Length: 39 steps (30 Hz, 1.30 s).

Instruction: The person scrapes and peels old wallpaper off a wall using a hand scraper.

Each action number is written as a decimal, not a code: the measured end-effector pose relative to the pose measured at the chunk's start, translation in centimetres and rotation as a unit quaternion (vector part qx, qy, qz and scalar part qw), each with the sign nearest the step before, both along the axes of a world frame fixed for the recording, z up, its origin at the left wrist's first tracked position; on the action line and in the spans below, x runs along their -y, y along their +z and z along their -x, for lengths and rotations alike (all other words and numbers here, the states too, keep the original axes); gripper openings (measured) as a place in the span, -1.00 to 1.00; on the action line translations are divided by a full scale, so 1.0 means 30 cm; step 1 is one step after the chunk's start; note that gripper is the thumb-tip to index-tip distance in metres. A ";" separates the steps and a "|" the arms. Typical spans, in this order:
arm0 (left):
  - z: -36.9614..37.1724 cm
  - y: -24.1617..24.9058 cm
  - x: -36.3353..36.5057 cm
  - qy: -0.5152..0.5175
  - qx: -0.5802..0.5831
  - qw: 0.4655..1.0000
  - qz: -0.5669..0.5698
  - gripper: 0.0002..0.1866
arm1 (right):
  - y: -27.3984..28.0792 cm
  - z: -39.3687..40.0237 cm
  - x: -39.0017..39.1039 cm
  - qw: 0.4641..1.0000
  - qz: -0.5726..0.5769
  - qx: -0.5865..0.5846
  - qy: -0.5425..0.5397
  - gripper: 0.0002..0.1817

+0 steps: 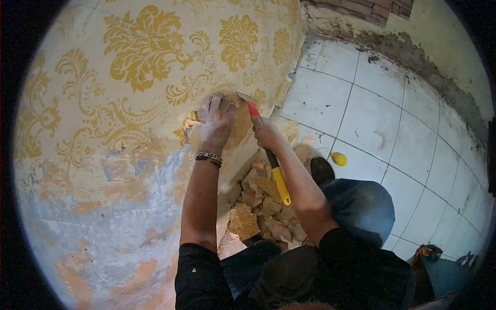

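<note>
Gold-patterned wallpaper (150, 67) covers the upper part of the wall; lower down, the wall is bare, with grey and orange patches (129, 206). My left hand (216, 121), dusty and with a bracelet at its wrist, reaches up to the wallpaper's lower edge, its fingers bent against it. Whether they pinch any paper is hidden. To its right, my right hand (266, 133) is wrapped round a long scraper (279, 178) with a red, black and yellow handle. The scraper's metal blade touches the wallpaper just right of my left fingers.
Torn wallpaper pieces (263, 204) lie heaped on the floor at the wall's foot, below my hands. A yellow object (339, 158) rests on the white tiles (369, 121) near my shoe (322, 169). Dark debris lines the tiles' far edge.
</note>
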<state>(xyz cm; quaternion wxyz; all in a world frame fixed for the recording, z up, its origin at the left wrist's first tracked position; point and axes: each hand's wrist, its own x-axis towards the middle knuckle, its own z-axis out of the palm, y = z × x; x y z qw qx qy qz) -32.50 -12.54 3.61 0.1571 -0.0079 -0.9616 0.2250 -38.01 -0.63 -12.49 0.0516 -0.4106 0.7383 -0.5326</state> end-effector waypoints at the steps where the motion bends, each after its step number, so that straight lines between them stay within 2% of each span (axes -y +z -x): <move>1: -0.005 -0.006 0.009 -0.015 -0.005 1.000 -0.014 -0.73 | 0.028 -0.005 -0.004 1.000 -0.003 -0.007 0.004 -0.69; 2: -0.007 -0.010 0.013 -0.010 -0.019 1.000 -0.018 -0.73 | 0.061 0.000 -0.007 0.977 -0.005 0.212 0.012 -0.64; 3: -0.009 -0.013 0.013 -0.017 -0.015 1.000 0.012 -0.71 | 0.107 0.009 -0.015 0.908 -0.010 0.419 0.018 -0.58; 7: -0.015 -0.048 0.023 -0.010 -0.059 0.994 0.088 -0.63 | 0.302 0.086 -0.121 0.933 -0.081 0.350 0.000 -0.56; 9: -0.024 -0.101 0.050 -0.027 -0.109 0.993 0.047 -0.63 | 0.369 0.119 -0.143 0.984 -0.015 0.168 -0.057 -0.53; 10: -0.036 -0.127 0.061 -0.047 -0.146 0.988 0.011 -0.63 | 0.407 0.136 -0.156 0.984 -0.019 0.166 -0.058 -0.53; 11: -0.038 -0.107 0.043 -0.048 -0.150 0.988 0.008 -0.63 | 0.486 0.163 -0.167 0.993 -0.072 0.088 -0.042 -0.51; 12: -0.029 -0.063 0.013 -0.003 -0.082 0.997 -0.002 -0.63 | 0.567 0.192 -0.172 0.992 -0.125 0.006 -0.025 -0.49; 13: -0.027 -0.037 -0.005 0.043 -0.013 0.999 -0.013 -0.64 | 0.640 0.214 -0.175 0.991 -0.128 -0.001 -0.026 -0.49; 14: -0.027 -0.049 0.001 0.042 -0.020 0.999 -0.017 -0.64 | 0.708 0.232 -0.177 0.986 -0.164 -0.028 0.005 -0.52; 16: -0.021 -0.084 0.017 0.051 -0.003 0.997 0.055 -0.64 | 0.789 0.278 -0.168 0.969 -0.221 -0.093 0.055 -0.52; 17: -0.020 -0.070 0.011 0.054 -0.012 0.997 0.051 -0.64 | 0.824 0.288 -0.161 0.967 -0.225 -0.102 0.055 -0.52; 19: -0.027 -0.053 -0.001 0.066 0.032 0.995 0.063 -0.64 | 0.872 0.300 -0.146 0.938 -0.320 -0.113 0.073 -0.45; 22: -0.026 -0.062 0.005 0.046 -0.001 0.999 0.025 -0.63 | 0.905 0.281 -0.106 0.910 -0.374 -0.164 0.074 -0.43; 26: -0.007 -0.080 0.004 0.089 0.020 0.995 -0.032 -0.65 | 0.812 0.322 -0.118 0.925 -0.334 -0.163 0.073 -0.43; 28: -0.017 -0.028 -0.017 0.095 0.089 0.991 0.039 -0.72 | 0.724 0.327 -0.154 0.913 -0.382 -0.113 0.086 -0.45; 29: -0.026 -0.046 -0.017 0.091 0.094 0.990 0.043 -0.72 | 0.672 0.317 -0.185 0.924 -0.363 -0.082 0.090 -0.47; 30: -0.048 -0.076 -0.016 0.015 -0.041 0.999 -0.027 -0.71 | 0.609 0.304 -0.219 0.933 -0.344 -0.049 0.095 -0.49; 31: -0.072 -0.101 -0.020 -0.061 -0.173 0.978 -0.097 -0.70 | 0.513 0.307 -0.237 0.935 -0.340 -0.040 0.095 -0.49; 32: -0.102 -0.124 -0.056 -0.064 -0.165 0.980 -0.094 -0.70 | 0.394 0.318 -0.244 0.942 -0.325 0.024 0.083 -0.49; 33: -0.135 -0.150 -0.115 0.024 -0.130 0.974 -0.184 -0.66 | 0.292 0.323 -0.244 0.945 -0.307 0.091 0.072 -0.49; 34: -0.138 -0.172 -0.150 0.115 -0.093 0.952 -0.269 -0.61 | 0.210 0.320 -0.242 0.946 -0.301 0.101 0.073 -0.49; 35: -0.114 -0.248 -0.149 0.116 -0.082 0.954 -0.265 -0.61 | 0.136 0.312 -0.241 0.961 -0.253 0.099 0.044 -0.51; 36: -0.095 -0.376 -0.142 0.109 -0.149 0.883 -0.432 -0.58 | 0.080 0.304 -0.238 0.973 -0.209 0.097 0.014 -0.53; 37: -0.085 -0.462 -0.150 0.104 -0.214 0.776 -0.584 -0.54 | 0.045 0.312 -0.231 0.971 -0.213 0.108 0.017 -0.53; 38: -0.056 -0.443 -0.167 0.146 -0.183 0.712 -0.662 -0.46 | 0.020 0.330 -0.224 0.967 -0.231 0.100 0.033 -0.53; 39: -0.021 -0.465 -0.162 0.151 -0.179 0.710 -0.664 -0.46 | 0.009 0.350 -0.216 0.964 -0.246 0.087 0.048 -0.53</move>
